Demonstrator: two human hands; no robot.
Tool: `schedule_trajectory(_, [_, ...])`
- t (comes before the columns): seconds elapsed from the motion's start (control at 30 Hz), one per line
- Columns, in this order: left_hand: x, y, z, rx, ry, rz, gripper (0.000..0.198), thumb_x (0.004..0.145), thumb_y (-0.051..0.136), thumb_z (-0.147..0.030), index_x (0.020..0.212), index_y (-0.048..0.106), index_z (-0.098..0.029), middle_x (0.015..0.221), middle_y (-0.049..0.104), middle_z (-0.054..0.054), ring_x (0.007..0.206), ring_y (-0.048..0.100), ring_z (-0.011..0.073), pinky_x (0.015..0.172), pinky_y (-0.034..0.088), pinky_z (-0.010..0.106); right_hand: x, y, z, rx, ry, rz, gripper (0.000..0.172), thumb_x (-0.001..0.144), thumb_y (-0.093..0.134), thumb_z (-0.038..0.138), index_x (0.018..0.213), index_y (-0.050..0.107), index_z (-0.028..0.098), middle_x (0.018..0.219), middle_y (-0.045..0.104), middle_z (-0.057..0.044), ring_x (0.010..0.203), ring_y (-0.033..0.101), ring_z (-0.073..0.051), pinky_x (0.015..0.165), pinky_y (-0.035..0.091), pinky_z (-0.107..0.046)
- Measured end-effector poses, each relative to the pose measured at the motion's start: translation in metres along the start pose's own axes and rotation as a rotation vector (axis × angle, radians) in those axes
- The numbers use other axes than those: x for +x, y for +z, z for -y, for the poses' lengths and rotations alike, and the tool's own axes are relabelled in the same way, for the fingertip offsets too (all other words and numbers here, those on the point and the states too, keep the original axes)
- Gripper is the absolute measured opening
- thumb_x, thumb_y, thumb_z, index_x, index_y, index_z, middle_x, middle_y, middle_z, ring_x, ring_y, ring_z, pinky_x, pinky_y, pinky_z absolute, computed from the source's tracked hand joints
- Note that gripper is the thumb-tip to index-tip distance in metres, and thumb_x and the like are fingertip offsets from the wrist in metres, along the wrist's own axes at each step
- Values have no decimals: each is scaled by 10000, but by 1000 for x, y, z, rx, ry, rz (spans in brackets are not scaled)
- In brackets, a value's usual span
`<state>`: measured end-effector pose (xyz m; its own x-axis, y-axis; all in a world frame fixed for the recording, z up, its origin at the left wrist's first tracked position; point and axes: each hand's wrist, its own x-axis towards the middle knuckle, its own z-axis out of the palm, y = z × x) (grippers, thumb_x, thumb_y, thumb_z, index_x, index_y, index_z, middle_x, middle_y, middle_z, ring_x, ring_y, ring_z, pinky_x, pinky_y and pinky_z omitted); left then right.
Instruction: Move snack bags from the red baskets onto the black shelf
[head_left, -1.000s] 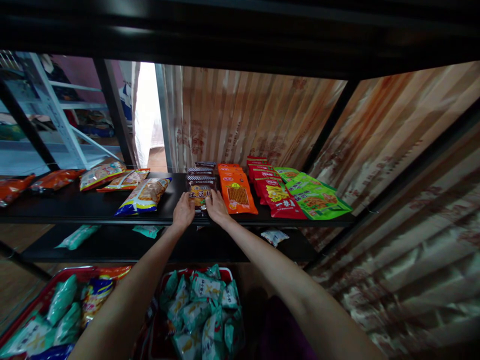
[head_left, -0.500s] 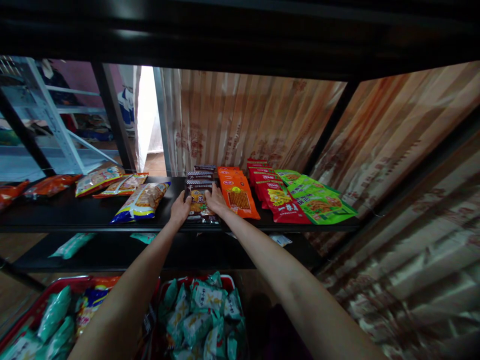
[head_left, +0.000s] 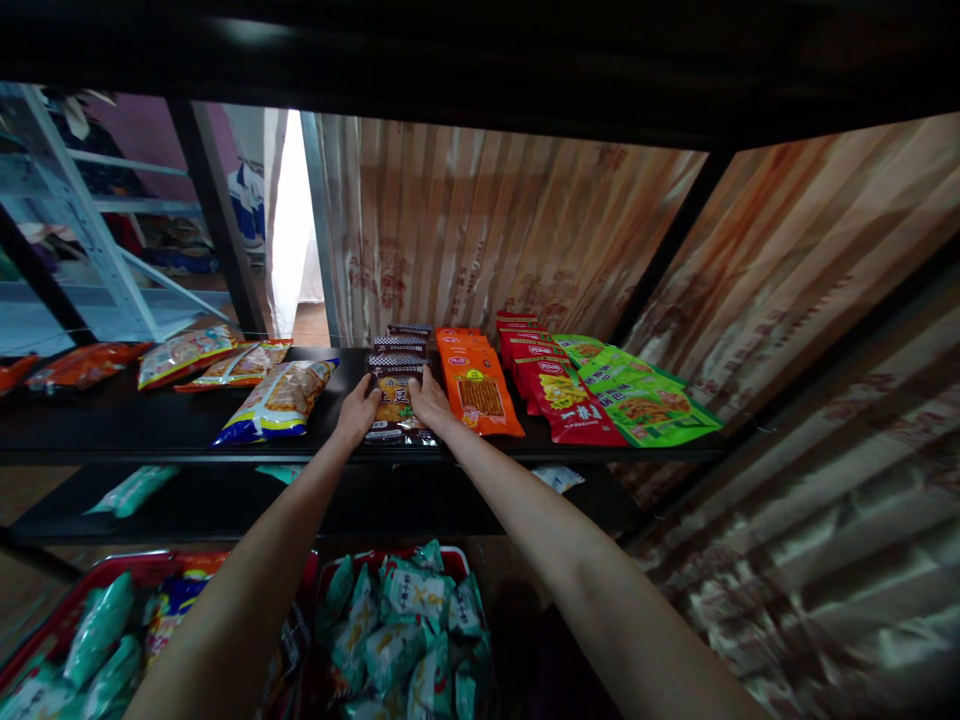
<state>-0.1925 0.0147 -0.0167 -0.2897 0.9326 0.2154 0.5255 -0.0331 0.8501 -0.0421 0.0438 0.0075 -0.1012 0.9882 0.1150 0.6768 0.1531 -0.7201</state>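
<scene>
A dark brown snack packet (head_left: 392,405) lies face up at the front of a row of like packets on the black shelf (head_left: 187,425). My left hand (head_left: 360,408) grips its left edge, thumb on top. At its right edge my right hand (head_left: 430,400) holds it, the thumb laid over the front and the other fingers partly hidden. Just right of that hand is a row of orange packets (head_left: 480,392). Red packets (head_left: 562,395) and green packets (head_left: 652,405) overlap farther right. To the left lies a blue and white snack bag (head_left: 279,400).
Below the shelf stand a red basket (head_left: 455,562) of teal snack bags and another red basket (head_left: 135,565) with mixed bags. A teal packet (head_left: 139,490) lies on the lower shelf. Black posts frame the rack, and a patterned curtain (head_left: 465,230) hangs behind.
The view has shifted slightly. Both hands stay at the sides of the brown packet, which shows no clear movement on the shelf.
</scene>
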Motion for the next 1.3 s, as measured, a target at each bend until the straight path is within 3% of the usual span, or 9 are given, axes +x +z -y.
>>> schedule_trajectory(0.17, [10, 2, 7, -17, 17, 34, 604, 872, 441, -283, 1446, 334, -125, 1423, 461, 112, 1317, 429, 213, 1092, 318, 349, -1, 2, 1, -14, 19, -16, 609, 920, 276, 416, 1463, 245, 143, 1435, 427, -144, 1342, 380, -281, 1100, 298, -447])
schedule_trajectory(0.33, [12, -3, 4, 73, 4, 90, 533, 882, 437, -306, 1396, 436, -165, 1411, 481, 86, 1308, 440, 233, 1091, 318, 368, -2, 6, 2, 0, 31, -31, 616, 918, 288, 429, 1466, 240, 153, 1449, 406, -140, 1348, 368, -289, 1105, 290, -469])
schedule_trajectory(0.67, [1, -8, -5, 171, 34, 35, 520, 906, 425, -305, 1394, 439, -126, 1400, 489, 107, 1298, 453, 244, 1074, 343, 349, -4, 2, 5, 3, 42, -23, 609, 915, 294, 447, 1459, 259, 174, 1504, 323, -116, 1404, 259, -277, 1132, 234, -484])
schedule_trajectory(1.0, [-6, -15, -8, 175, 41, 55, 508, 920, 392, -321, 1382, 451, -117, 1394, 495, 115, 1286, 466, 245, 1068, 355, 358, -4, 2, 3, -22, 47, -18, 604, 926, 270, 449, 1462, 256, 170, 1517, 296, -136, 1400, 279, -272, 1126, 242, -483])
schedule_trajectory(1.17, [-9, -16, -12, 252, 128, -1, 481, 927, 366, -296, 1347, 475, -90, 1394, 492, 144, 1298, 453, 241, 1076, 355, 365, -8, -3, 5, -25, -23, -60, 595, 936, 285, 392, 1456, 256, 103, 1520, 284, -160, 1426, 215, -253, 1150, 200, -449])
schedule_trajectory(1.3, [-32, -16, -18, 290, 352, -90, 451, 908, 382, -256, 1290, 506, -50, 1399, 473, 192, 1322, 420, 253, 1097, 333, 406, -19, -7, 5, 18, -184, -146, 556, 934, 314, 372, 1420, 326, 103, 1501, 326, -151, 1417, 237, -242, 1158, 194, -446])
